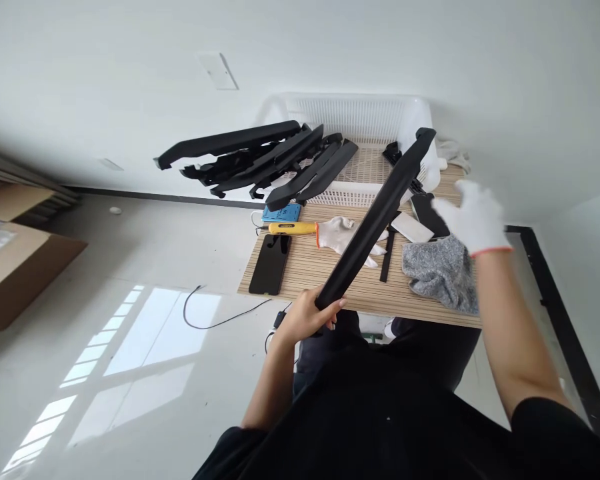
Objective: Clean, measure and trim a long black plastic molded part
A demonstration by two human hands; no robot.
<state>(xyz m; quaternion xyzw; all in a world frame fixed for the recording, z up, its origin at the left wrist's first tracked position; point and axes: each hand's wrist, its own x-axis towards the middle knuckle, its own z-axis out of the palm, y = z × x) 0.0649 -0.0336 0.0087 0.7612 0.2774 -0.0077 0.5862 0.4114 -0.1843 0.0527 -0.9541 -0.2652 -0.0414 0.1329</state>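
My left hand (310,315), bare, is wrapped round the lower end of a long black plastic part (375,220), which slants up to the right over the table. My right hand (475,213), in a white glove with an orange cuff, is raised above a grey cloth (443,272), apart from the black part. Its fingers look spread, slightly blurred. A white glove (337,235) lies beneath the held part, by a yellow-handled tool (293,228). Several similar black parts (260,157) rest in a pile across the left side of a white basket (415,110).
On the wooden table (300,267) are a black phone (270,264), a blue box (282,213), a white object (413,227) and a narrow black strip (387,255). A cable (220,325) trails left. A cardboard box (30,267) stands on the floor at far left.
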